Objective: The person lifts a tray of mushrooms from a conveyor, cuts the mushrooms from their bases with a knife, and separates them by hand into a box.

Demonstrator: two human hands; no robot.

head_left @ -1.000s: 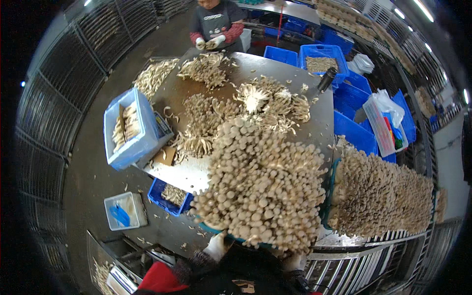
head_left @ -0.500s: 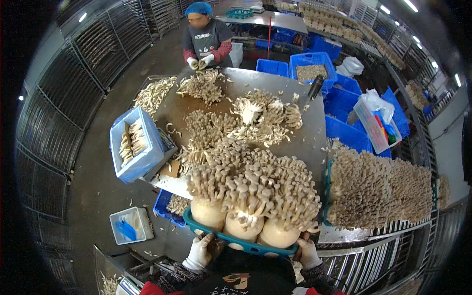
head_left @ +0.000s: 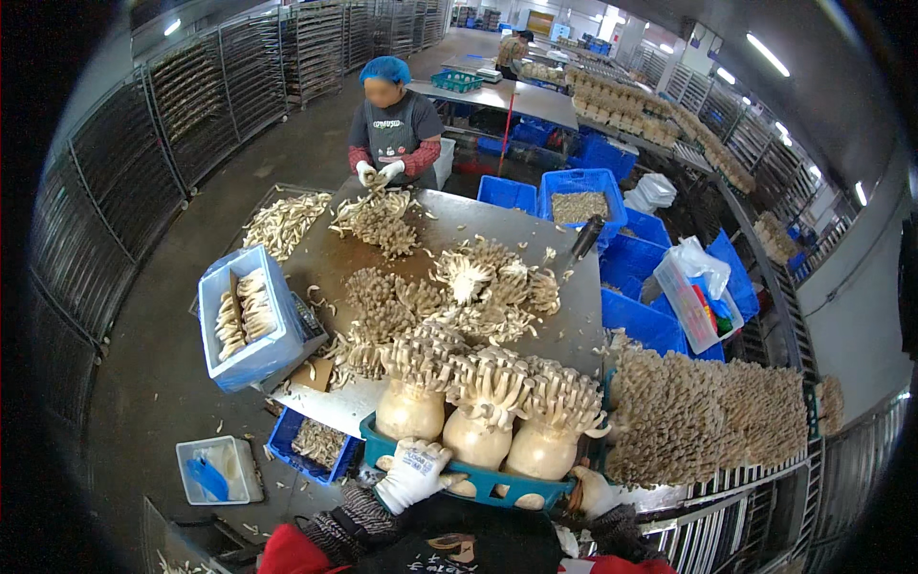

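Observation:
A teal crate is at the near edge of the metal table, in front of my body. In its front row stand three rounded pale bottles, topped with dense clusters of grey-brown mushrooms. My left hand, in a white glove, has its fingers curled over the crate's near rim, below the left and middle bottles. At the crate's right near corner my right hand, also gloved, grips the end, its fingers partly hidden. More mushroom clusters lie just beyond the crate.
Across the table a person in a blue hair cover handles mushrooms. A light-blue bin stands at the left edge. Blue crates line the right side, beside a dense mushroom bed on a metal roller rack.
The crate looks lower and farther from me, its bottles now more upright in view. My left hand has shifted from the left corner onto the near rim. The view has tilted up.

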